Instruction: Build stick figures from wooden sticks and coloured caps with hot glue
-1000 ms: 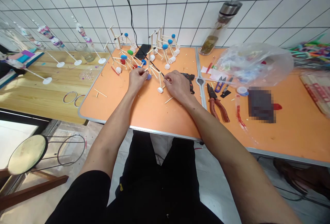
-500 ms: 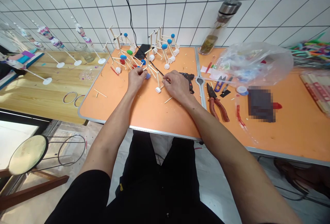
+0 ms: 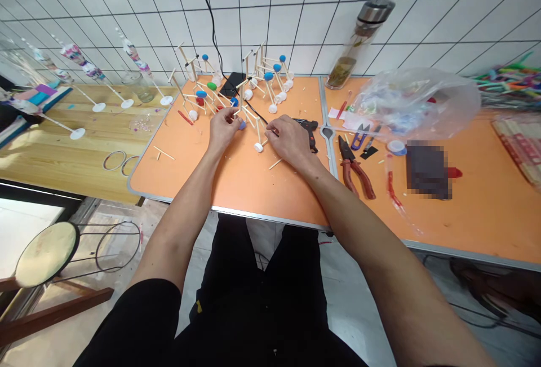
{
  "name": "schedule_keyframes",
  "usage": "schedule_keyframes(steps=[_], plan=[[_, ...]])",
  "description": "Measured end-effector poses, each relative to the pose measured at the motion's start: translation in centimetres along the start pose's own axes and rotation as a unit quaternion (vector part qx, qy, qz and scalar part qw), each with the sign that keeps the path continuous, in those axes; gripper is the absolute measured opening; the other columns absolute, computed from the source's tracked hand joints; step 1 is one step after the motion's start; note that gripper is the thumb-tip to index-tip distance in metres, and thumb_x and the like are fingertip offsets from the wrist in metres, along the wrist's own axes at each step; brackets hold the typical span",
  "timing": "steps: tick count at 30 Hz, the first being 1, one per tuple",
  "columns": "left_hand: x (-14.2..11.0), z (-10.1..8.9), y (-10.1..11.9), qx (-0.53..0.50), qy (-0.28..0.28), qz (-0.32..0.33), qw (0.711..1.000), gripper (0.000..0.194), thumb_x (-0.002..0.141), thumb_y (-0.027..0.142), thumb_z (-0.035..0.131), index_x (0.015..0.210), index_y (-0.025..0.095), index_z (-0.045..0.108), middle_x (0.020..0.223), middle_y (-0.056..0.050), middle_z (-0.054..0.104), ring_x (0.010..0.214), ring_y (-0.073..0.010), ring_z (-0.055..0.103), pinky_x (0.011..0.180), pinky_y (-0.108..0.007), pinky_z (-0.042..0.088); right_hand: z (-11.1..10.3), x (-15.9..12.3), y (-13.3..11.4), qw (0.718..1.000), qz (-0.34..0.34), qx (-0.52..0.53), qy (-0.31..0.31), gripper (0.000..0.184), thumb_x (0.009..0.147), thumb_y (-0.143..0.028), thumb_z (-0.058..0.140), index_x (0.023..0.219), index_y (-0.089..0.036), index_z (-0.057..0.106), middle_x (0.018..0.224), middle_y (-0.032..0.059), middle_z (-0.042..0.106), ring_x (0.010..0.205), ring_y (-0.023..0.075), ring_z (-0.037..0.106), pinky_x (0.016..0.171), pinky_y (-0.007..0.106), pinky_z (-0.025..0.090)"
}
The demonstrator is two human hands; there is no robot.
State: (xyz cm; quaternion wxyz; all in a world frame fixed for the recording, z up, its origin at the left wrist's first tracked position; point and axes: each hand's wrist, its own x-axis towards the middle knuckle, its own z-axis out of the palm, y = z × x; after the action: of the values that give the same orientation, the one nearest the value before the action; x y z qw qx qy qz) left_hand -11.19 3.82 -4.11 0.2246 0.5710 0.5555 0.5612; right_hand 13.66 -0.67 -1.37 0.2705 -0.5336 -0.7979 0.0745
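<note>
A small wooden-stick tricycle model [image 3: 254, 124] with bottle-cap wheels stands on the orange table between my hands. My left hand [image 3: 225, 130] is closed, thumb and fingers pinched at the model's left side beside its blue cap [image 3: 242, 125]. On the other side my right hand [image 3: 289, 140] is closed too, its curled fingertips at the model's right lower end, near the stick by the white cap wheel [image 3: 258, 147]. The fingers hide the exact points of contact. Behind them stand several similar stick models [image 3: 270, 88] with blue, green and white caps.
A black glue gun [image 3: 311, 135] lies just beyond my right hand. Pliers [image 3: 355, 169], purple snips [image 3: 360, 137], a plastic bag [image 3: 416, 102] and a glass bottle [image 3: 359, 45] are to the right. Loose sticks [image 3: 164, 153] lie at left; a black cable [image 3: 213, 23] runs down the wall.
Almost nothing differs. My left fingers have shifted very slightly at the model; my right hand and the model stay in place.
</note>
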Motion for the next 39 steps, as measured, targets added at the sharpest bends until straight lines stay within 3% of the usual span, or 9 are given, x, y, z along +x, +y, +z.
schedule_keyframes(steps=[6, 27, 33, 39], plan=[[0.0, -0.1, 0.1, -0.011, 0.012, 0.006, 1.000, 0.023, 0.089, 0.002, 0.082, 0.086, 0.024, 0.084, 0.080, 0.002, 0.073, 0.070, -0.0141, 0.059, 0.072, -0.031, 0.047, 0.1, 0.1, 0.1, 1.000, -0.002, 0.006, 0.002, 0.022, 0.110, -0.025, 0.067, 0.117, -0.022, 0.088, 0.132, 0.0140, 0.086, 0.124, 0.0371, 0.078, 0.091, 0.044, 0.057], [-0.2, -0.5, 1.1, -0.026, 0.002, -0.013, 1.000, 0.027, 0.089, -0.003, 0.075, 0.082, 0.023, 0.083, 0.080, 0.001, 0.072, 0.075, -0.0149, 0.062, 0.078, -0.031, 0.051, -1.0, -0.2, 0.0, 1.000, 0.010, 0.024, 0.014, 0.023, 0.107, -0.018, 0.064, 0.112, -0.022, 0.087, 0.129, 0.0158, 0.086, 0.121, 0.0365, 0.078, 0.093, 0.047, 0.056], [-0.1, -0.3, 0.9, -0.017, 0.005, -0.004, 1.000, 0.025, 0.081, 0.001, 0.077, 0.086, 0.024, 0.081, 0.080, 0.002, 0.068, 0.072, -0.0166, 0.058, 0.074, -0.034, 0.050, -1.1, -0.1, 0.0, 1.000, 0.017, 0.015, 0.008, 0.023, 0.107, -0.018, 0.066, 0.113, -0.022, 0.087, 0.130, 0.0159, 0.086, 0.123, 0.0363, 0.078, 0.096, 0.046, 0.058], [-0.2, -0.7, 1.2, 0.007, 0.016, 0.024, 1.000, 0.042, 0.067, -0.001, 0.079, 0.098, 0.027, 0.072, 0.098, 0.002, 0.071, 0.084, -0.0179, 0.061, 0.082, -0.034, 0.054, -1.2, -0.2, 0.1, 1.000, 0.016, 0.018, 0.006, 0.023, 0.107, -0.018, 0.065, 0.114, -0.022, 0.087, 0.131, 0.0161, 0.086, 0.123, 0.0365, 0.077, 0.094, 0.046, 0.056]])
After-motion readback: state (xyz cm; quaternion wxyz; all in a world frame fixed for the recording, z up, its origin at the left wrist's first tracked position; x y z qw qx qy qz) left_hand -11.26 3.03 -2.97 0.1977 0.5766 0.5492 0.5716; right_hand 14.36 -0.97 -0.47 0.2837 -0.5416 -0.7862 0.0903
